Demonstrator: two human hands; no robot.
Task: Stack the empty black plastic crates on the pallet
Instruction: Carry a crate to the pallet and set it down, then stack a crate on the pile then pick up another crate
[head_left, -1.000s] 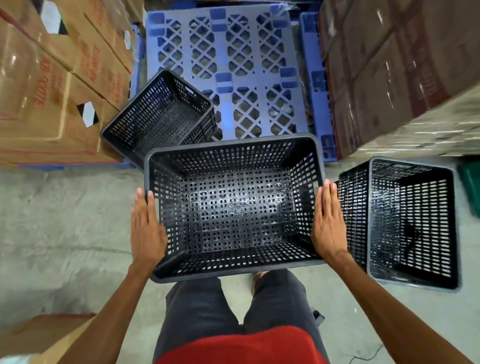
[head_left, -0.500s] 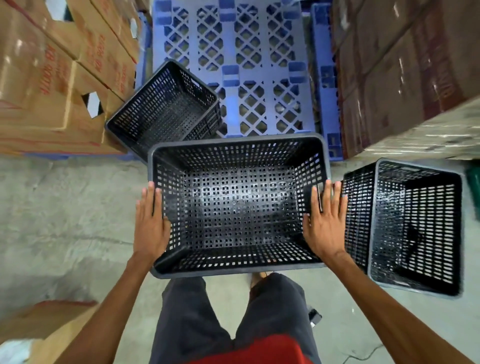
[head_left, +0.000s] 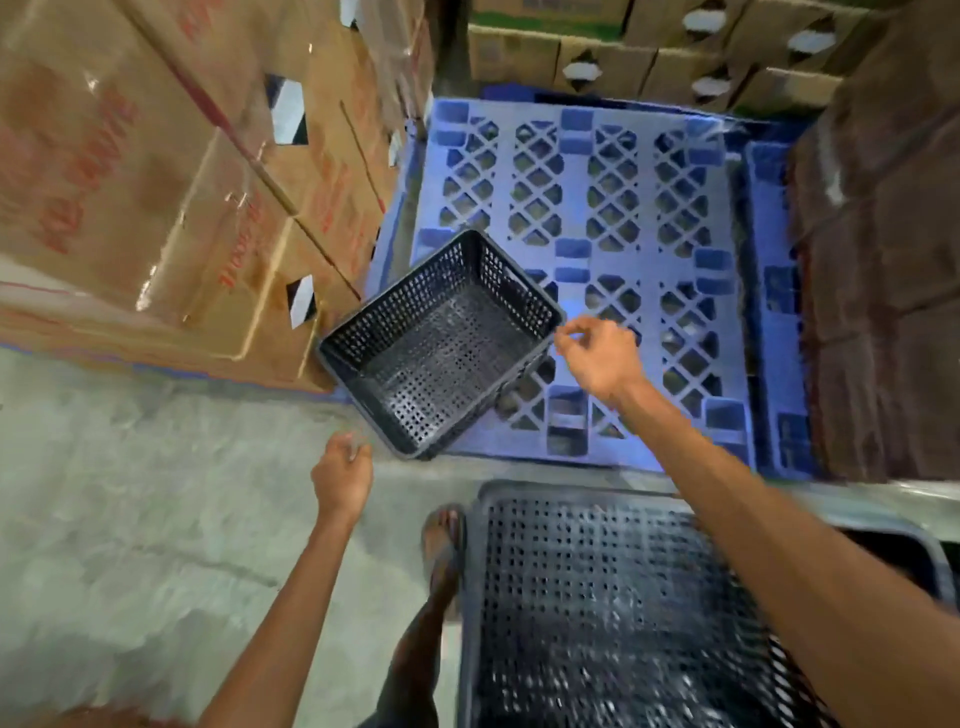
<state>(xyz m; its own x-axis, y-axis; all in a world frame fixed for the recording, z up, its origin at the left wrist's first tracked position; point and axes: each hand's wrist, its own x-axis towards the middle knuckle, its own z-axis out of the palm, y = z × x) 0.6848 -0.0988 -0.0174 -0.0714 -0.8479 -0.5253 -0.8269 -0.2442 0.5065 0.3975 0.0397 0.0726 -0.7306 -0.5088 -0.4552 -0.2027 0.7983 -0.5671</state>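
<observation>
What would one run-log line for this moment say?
left hand: empty | right hand: empty, reaching for crate | crate: askew at pallet corner | stacked: no

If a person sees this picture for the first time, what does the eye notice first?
First, the black crate sitting askew on the near left corner of the blue pallet, partly overhanging it. The right hand reaches to its rim, the left hand hangs below. Another black crate fills the foreground.

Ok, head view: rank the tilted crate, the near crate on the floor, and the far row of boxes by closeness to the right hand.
1. Tilted crate, just left of the right hand, at the pallet's corner.
2. Near crate, below it, under the forearm.
3. Far boxes, behind the pallet.
</observation>
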